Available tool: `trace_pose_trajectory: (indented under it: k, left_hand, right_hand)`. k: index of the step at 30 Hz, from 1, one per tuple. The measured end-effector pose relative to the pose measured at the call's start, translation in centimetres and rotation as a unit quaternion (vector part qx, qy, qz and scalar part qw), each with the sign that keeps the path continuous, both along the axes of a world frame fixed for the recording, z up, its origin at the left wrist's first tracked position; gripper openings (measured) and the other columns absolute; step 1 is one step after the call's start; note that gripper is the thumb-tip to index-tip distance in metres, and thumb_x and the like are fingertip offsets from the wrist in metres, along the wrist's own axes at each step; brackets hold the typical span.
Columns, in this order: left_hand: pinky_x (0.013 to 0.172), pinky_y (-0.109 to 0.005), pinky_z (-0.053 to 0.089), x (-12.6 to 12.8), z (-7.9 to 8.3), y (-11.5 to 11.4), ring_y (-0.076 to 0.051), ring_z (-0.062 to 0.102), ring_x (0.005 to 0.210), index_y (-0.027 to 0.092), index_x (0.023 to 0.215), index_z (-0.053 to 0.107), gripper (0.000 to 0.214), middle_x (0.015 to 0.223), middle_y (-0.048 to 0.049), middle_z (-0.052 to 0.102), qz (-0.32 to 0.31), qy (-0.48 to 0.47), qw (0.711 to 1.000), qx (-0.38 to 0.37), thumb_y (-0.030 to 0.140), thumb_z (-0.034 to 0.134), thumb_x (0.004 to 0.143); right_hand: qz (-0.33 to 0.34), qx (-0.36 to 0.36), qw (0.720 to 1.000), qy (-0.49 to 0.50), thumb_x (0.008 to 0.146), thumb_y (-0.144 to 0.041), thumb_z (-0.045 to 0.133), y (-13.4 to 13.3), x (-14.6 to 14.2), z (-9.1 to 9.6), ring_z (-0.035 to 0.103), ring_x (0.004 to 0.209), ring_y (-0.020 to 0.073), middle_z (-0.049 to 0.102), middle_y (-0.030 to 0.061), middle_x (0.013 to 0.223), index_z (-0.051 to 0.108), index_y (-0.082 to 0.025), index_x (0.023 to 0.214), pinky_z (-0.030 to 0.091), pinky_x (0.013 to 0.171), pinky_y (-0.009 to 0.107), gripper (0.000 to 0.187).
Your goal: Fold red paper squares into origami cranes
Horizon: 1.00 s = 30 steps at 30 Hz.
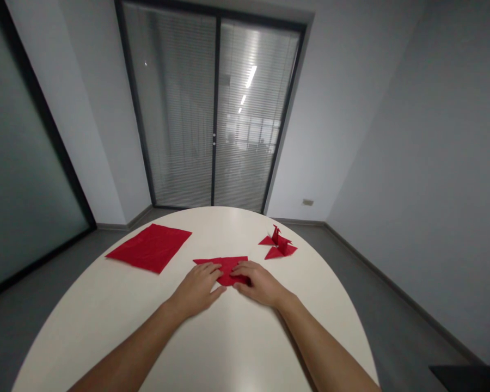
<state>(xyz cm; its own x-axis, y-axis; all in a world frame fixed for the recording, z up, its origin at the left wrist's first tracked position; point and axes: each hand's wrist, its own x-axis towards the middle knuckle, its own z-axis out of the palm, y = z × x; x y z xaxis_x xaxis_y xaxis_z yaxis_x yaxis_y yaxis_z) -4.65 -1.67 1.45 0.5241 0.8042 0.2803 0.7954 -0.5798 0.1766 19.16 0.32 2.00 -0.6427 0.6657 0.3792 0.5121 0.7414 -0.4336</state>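
Observation:
A folded piece of red paper (227,266) lies on the table in front of me, its long straight edge on the far side and a pointed corner at the left. My left hand (201,286) rests over its left part, fingers stretched flat and the thumb apart on the near side. Over the right part, my right hand (258,281) has bent fingers on top and its thumb at the near edge, with paper between them. The right hand hides some of the folds beneath it.
The round white table (224,343) carries a flat sheet of red paper (152,247) at the left. Two folded red paper cranes (278,243) stand close together at the right. Beyond the table are glass doors with blinds (214,114) and grey walls.

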Motion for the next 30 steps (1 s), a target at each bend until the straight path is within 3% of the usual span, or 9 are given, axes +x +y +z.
trace_pose_trajectory:
  k: [8, 12, 15, 19, 22, 26, 30]
  left_hand:
    - [0.107, -0.045, 0.050, -0.5, 0.2, 0.2, -0.028, 0.063, 0.124, 0.019, 0.117, 0.071, 0.028, 0.133, -0.0107, 0.069, -0.032, -0.020, 0.999, 0.002, 0.034, 0.056, 0.099]
    - [0.107, -0.045, 0.050, -0.7, 0.4, 0.1, -0.028, 0.063, 0.124, 0.019, 0.117, 0.072, 0.028, 0.133, -0.0105, 0.069, -0.039, -0.020, 0.999, -0.007, 0.032, 0.054, 0.100]
    - [0.109, -0.045, 0.048, -0.8, 0.3, 0.2, -0.027, 0.062, 0.126, 0.020, 0.120, 0.071, 0.030, 0.133, -0.0097, 0.069, -0.046, -0.028, 0.998, -0.014, 0.033, 0.053, 0.101]
    - [0.117, -0.049, 0.040, -1.1, -0.4, 0.6, -0.028, 0.050, 0.140, 0.022, 0.134, 0.066, 0.039, 0.145, -0.0088, 0.062, -0.051, -0.037, 0.997, -0.042, 0.038, 0.050, 0.102]
    - [0.120, -0.058, 0.031, -1.3, -1.4, 1.1, -0.034, 0.035, 0.150, 0.022, 0.147, 0.055, 0.050, 0.157, -0.0110, 0.046, -0.009, -0.019, 0.998, -0.064, 0.047, 0.041, 0.105]
    - [0.121, -0.060, 0.026, -1.3, -2.0, 1.3, -0.036, 0.027, 0.153, 0.013, 0.154, 0.043, 0.060, 0.162, -0.0189, 0.033, 0.076, 0.011, 0.994, -0.075, 0.048, 0.035, 0.106]
    - [0.122, -0.057, 0.024, -1.5, -1.7, 1.2, -0.036, 0.023, 0.154, 0.010, 0.156, 0.039, 0.067, 0.164, -0.0205, 0.029, 0.067, 0.017, 0.994, -0.085, 0.053, 0.036, 0.104]
  right_hand:
    - [-0.005, -0.003, 1.000, -0.004, 0.094, -0.025, 0.065, -0.4, -0.1, 0.7, 0.069, 0.104, 0.0227, 0.077, 0.0065, 0.111, 0.074, -0.023, 0.114, 0.051, 0.095, 0.035, 0.023]
    - [0.004, -0.006, 1.000, -0.018, 0.090, -0.032, 0.071, -0.4, -0.1, 0.7, 0.068, 0.108, 0.0252, 0.076, 0.0083, 0.116, 0.074, -0.023, 0.118, 0.050, 0.098, 0.038, 0.029]
    - [0.003, -0.004, 1.000, -0.026, 0.087, -0.034, 0.075, -0.3, 0.1, 0.5, 0.066, 0.113, 0.0267, 0.073, 0.0096, 0.121, 0.074, -0.024, 0.120, 0.050, 0.101, 0.039, 0.035]
    - [-0.007, -0.007, 1.000, -0.030, 0.093, -0.029, 0.068, -0.1, 0.4, 0.3, 0.067, 0.111, 0.0243, 0.074, 0.0088, 0.120, 0.078, -0.025, 0.115, 0.051, 0.099, 0.037, 0.024]
    - [-0.012, -0.014, 0.999, -0.036, 0.094, -0.030, 0.066, 0.0, 0.5, 0.3, 0.068, 0.111, 0.0244, 0.074, 0.0093, 0.122, 0.079, -0.025, 0.112, 0.051, 0.098, 0.036, 0.023]
    - [-0.012, -0.018, 0.999, -0.039, 0.092, -0.027, 0.067, 0.0, 0.6, 0.3, 0.068, 0.112, 0.0244, 0.074, 0.0089, 0.124, 0.078, -0.025, 0.115, 0.051, 0.100, 0.036, 0.025]
    - [-0.005, -0.015, 0.999, -0.033, 0.093, -0.027, 0.066, -0.2, 0.5, 0.4, 0.069, 0.111, 0.0238, 0.075, 0.0076, 0.121, 0.078, -0.025, 0.114, 0.051, 0.100, 0.036, 0.025]
